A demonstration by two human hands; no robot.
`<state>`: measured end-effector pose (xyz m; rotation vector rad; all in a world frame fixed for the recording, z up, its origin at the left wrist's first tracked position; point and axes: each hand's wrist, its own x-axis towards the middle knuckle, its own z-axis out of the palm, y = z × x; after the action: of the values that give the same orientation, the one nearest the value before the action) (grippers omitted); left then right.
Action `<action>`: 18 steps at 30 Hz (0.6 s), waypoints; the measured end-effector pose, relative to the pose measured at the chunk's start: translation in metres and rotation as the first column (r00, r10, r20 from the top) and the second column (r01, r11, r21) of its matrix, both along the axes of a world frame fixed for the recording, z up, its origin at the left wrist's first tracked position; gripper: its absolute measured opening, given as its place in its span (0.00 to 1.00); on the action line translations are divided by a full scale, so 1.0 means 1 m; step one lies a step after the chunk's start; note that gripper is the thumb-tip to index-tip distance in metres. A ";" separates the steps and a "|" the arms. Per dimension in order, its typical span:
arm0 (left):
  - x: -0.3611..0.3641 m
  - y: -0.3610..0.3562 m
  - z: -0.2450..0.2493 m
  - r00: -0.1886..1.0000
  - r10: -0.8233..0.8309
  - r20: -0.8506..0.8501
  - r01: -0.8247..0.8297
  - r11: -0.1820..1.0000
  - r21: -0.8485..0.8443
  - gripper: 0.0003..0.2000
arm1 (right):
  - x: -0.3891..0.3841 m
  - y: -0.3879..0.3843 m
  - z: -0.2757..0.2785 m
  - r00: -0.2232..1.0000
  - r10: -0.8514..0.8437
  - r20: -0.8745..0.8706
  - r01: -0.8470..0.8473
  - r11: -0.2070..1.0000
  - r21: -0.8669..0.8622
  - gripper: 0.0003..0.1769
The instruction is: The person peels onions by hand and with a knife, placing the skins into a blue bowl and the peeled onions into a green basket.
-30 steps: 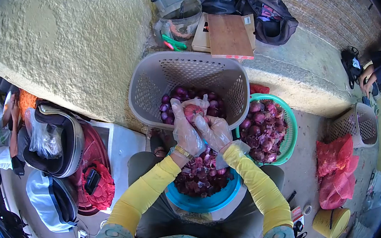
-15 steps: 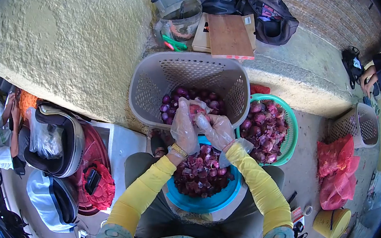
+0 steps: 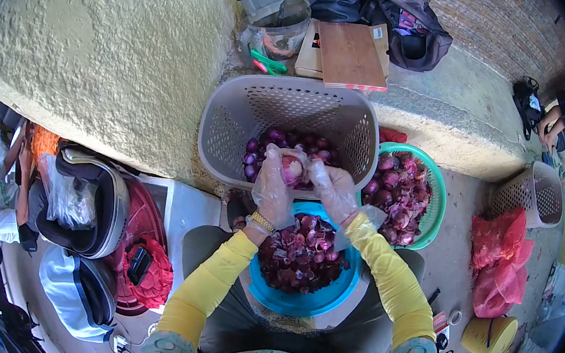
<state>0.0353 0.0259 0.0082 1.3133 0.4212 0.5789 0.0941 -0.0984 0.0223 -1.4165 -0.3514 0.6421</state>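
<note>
Left hand and right hand: thin crinkly clear plastic gloves, yellow cloth sleeves, shiny gold metal watch. Onion smooth and glossy with papery skin; grey basket and green basket matt perforated plastic, blue bowl smooth plastic. Wall rough grainy plaster, board smooth wood.

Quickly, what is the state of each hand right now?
Left hand: closed, holding the onion.
Right hand: closed, gripping the same onion.

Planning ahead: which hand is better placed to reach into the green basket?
Probably right: both hands hold the pink part-peeled onion, but the right hand sits nearer the round green plastic basket than the left hand.
</note>
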 end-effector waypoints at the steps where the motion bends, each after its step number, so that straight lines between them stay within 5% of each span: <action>1: -0.001 0.002 0.003 0.999 -0.029 -0.019 0.026 0.987 -0.160 0.32 | 0.006 -0.006 0.004 1.000 0.002 0.001 -0.002 1.000 0.000 0.30; 3: -0.003 0.008 0.009 0.997 -0.061 -0.035 0.047 0.948 -0.313 0.32 | 0.017 -0.022 0.014 0.874 0.232 0.428 -0.137 0.961 -0.241 0.26; 4: -0.003 0.014 0.012 0.989 -0.147 0.022 0.142 0.889 -0.436 0.32 | 0.013 -0.029 0.033 0.812 0.396 0.430 -0.124 0.835 -0.536 0.25; 5: -0.003 0.021 0.014 0.971 -0.222 0.090 0.234 0.805 -0.545 0.32 | 0.012 -0.035 0.033 0.733 0.474 0.488 -0.175 0.824 -0.538 0.31; 6: -0.002 0.034 -0.002 0.938 -0.287 0.192 0.343 0.700 -0.627 0.31 | 0.010 -0.040 0.037 0.693 0.570 0.441 -0.231 0.756 -0.613 0.29; 8: -0.002 0.040 -0.005 0.927 -0.294 0.232 0.372 0.656 -0.657 0.30 | 0.006 -0.049 0.028 0.647 0.659 0.384 -0.282 0.675 -0.682 0.28; 10: 0.000 0.037 0.001 0.913 -0.302 0.276 0.407 0.607 -0.683 0.29 | 0.002 -0.053 0.004 0.498 0.811 0.306 -0.238 0.468 -0.851 0.31; 14: 0.005 0.026 0.009 0.941 -0.267 0.209 0.331 0.591 -0.735 0.25 | -0.001 -0.059 0.019 0.552 0.813 0.187 -0.396 0.453 -0.799 0.34; 18: 0.006 0.018 0.019 0.950 -0.284 0.132 0.295 0.663 -0.688 0.25 | 0.008 -0.060 0.020 0.483 0.847 0.224 -0.350 0.421 -0.837 0.35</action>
<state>0.0414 0.0444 0.0274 0.6037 0.3566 0.1128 0.1025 -0.1587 0.0419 -2.2804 -1.4184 0.9864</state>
